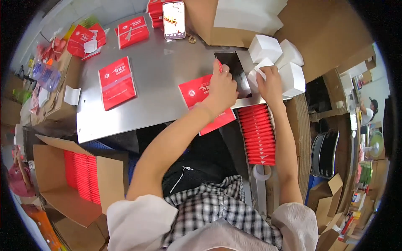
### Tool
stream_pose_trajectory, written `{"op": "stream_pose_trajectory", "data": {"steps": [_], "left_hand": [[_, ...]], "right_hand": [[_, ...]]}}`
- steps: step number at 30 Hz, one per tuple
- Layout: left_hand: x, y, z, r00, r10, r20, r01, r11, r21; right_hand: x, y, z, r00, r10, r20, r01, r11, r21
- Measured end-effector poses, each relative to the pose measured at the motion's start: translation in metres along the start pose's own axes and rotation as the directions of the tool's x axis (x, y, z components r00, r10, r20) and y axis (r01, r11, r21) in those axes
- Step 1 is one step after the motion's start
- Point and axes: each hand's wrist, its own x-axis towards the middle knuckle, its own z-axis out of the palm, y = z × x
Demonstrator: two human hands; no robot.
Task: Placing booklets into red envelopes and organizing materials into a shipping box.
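My left hand (222, 88) rests on a flat red packet (197, 94) lying on the steel table (159, 67), with a thin red edge pinched between the fingertips near a dark rectangular opening (232, 69). My right hand (270, 81) grips a small white box (257, 71) at the edge of a cluster of white boxes (289, 67). Just below both hands, a row of red packets (257, 134) stands on edge in a narrow tray.
More red packets (116, 82) lie on the table; others (132, 31) sit at the far edge beside a phone (173, 19). An open carton of red packets (81, 175) stands at lower left. Large cardboard boxes (238, 25) rise behind. A tape roll (261, 171) lies by the tray.
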Motion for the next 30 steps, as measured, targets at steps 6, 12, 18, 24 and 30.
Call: {"op": "stream_pose_trajectory", "data": {"steps": [6,12,18,24,30], "left_hand": [[-0.051,0.001,-0.016,0.803,-0.381,-0.459,0.159,0.878,-0.452],[-0.102,-0.047,-0.003,0.964,-0.209,-0.165,0.187,0.972,-0.14],[-0.118,-0.051,0.005,0.897,0.03,-0.441,-0.173,0.942,-0.287],[-0.117,-0.036,-0.012,0.941,-0.034,-0.337,-0.117,0.901,-0.417],[-0.094,-0.046,-0.006,0.97,-0.149,-0.193,0.066,0.922,-0.382]], "right_hand": [[0.01,-0.037,-0.03,0.993,0.107,-0.043,-0.115,0.933,-0.341],[-0.058,-0.1,0.033,0.957,-0.262,0.123,0.229,0.946,0.23],[-0.053,-0.123,0.034,0.942,-0.165,0.291,0.142,0.985,0.096],[-0.033,-0.068,0.001,0.972,0.154,0.179,-0.221,0.859,0.462],[-0.02,0.012,-0.005,0.903,0.425,0.063,-0.411,0.812,0.415]]}}
